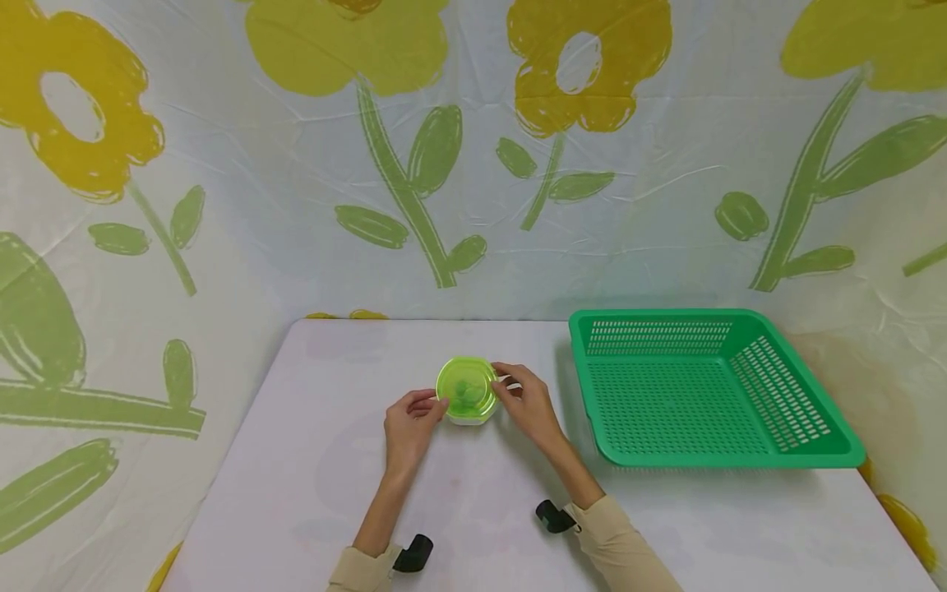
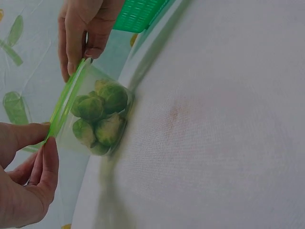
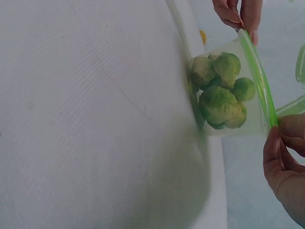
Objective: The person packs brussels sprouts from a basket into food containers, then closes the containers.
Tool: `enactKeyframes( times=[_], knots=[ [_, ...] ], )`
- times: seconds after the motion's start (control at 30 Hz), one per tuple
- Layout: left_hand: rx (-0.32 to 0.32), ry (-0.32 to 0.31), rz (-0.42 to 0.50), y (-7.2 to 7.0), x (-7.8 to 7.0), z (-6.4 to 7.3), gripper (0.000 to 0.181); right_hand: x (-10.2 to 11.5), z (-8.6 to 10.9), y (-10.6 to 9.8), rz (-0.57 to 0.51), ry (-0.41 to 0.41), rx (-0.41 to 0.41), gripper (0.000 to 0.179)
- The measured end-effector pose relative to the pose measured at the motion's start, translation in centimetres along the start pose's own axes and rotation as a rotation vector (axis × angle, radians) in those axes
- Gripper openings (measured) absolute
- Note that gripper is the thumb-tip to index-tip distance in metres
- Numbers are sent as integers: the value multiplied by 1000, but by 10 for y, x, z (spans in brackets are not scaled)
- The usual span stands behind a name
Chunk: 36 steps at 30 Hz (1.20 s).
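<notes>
A small clear plastic container [image 2: 70,144] with a light green lid [image 1: 469,382] stands upright, its base close over the white tabletop. Several Brussels sprouts [image 3: 218,106] show through its see-through wall. On the near left side, my left hand [image 1: 409,429] pinches the lid's rim between thumb and fingers. My right hand [image 1: 528,404] pinches the same rim from the opposite side, its thumb and fingertips right at the edge. The lid lies across the container's top.
A large green plastic basket [image 1: 673,411] with slotted walls stands on the right of the white table [image 1: 333,510]. Behind the table hangs a pale cloth [image 1: 473,271] printed with yellow flowers. Black cameras [image 1: 414,553] sit at both sleeve cuffs.
</notes>
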State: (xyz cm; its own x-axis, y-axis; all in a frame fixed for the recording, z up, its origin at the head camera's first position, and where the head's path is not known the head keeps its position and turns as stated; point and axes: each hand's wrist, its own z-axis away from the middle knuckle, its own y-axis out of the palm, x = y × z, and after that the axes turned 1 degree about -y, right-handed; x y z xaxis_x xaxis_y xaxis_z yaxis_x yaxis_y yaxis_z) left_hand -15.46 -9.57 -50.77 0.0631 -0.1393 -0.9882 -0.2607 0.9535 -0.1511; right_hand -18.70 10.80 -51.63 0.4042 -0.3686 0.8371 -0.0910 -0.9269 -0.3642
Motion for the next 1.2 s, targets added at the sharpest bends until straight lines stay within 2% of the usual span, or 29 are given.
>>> enactKeyframes(
  times=[0.17, 0.3, 0.53, 0.63, 0.9, 1.2],
  knots=[
    [-7, -2, -22, 2, 2, 1, 31, 1, 1, -1, 34, -30, 12, 29],
    [-2, -6, -11, 1, 3, 2, 39, 2, 1, -3, 43, -19, 42, 28],
    [117, -20, -31, -3, 4, -4, 40, 0, 2, -4, 59, -8, 57, 29],
    [140, -24, -31, -3, 5, -9, 36, -2, 3, -4, 59, -1, 61, 29],
    [85, -39, 2, 4, 9, -29, 32, -4, 0, -2, 37, 35, 58, 27],
    [87, -83, 29, 9, 8, -43, 34, -3, -10, 5, 45, 134, 17, 23]
  ],
)
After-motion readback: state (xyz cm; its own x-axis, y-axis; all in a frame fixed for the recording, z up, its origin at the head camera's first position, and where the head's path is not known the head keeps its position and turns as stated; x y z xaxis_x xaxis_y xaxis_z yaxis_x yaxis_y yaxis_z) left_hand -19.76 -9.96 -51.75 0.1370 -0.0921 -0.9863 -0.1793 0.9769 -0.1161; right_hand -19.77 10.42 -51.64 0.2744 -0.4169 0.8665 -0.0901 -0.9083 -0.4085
